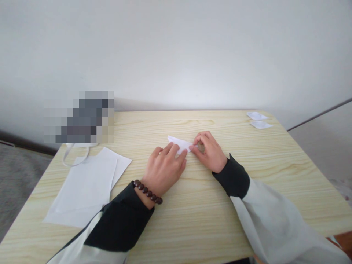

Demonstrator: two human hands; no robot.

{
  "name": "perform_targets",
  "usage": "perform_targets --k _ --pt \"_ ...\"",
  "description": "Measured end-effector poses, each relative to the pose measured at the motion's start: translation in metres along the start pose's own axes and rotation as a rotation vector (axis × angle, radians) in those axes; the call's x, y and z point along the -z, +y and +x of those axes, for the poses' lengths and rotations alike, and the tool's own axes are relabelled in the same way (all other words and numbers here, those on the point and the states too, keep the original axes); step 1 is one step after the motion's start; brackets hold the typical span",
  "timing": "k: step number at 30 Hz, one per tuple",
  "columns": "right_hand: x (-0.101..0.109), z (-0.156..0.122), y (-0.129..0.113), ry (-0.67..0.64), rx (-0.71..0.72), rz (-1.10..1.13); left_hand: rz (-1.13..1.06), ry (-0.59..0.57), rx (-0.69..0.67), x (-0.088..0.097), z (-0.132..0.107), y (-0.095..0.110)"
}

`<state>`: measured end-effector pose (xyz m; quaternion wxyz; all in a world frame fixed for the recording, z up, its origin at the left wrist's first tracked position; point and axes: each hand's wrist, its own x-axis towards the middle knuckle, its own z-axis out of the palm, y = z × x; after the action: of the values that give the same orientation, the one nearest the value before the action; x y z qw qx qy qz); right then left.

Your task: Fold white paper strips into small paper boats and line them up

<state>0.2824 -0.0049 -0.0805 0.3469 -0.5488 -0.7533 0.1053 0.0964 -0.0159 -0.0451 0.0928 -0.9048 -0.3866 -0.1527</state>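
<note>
Your left hand (165, 167), fingers loosely spread, steadies folded paper (176, 140) on bench (192, 223), centre of frame. Your right hand (211, 152) pinches its right tip, thumb against forefinger. Step looks like creasing; next move likely calls for steady left pressure, edges aligned.

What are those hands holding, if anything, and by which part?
A small folded white paper: the right hand pinches its right end between thumb and fingers, while the left hand has its fingers on the near side.
</note>
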Motion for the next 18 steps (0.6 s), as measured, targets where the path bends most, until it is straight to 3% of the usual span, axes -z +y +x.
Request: perform_targets --k 18 --pt "0.016 0.004 0.011 -0.146 0.011 0.183 -0.038 0.012 -0.002 0.001 -0.001 0.000"
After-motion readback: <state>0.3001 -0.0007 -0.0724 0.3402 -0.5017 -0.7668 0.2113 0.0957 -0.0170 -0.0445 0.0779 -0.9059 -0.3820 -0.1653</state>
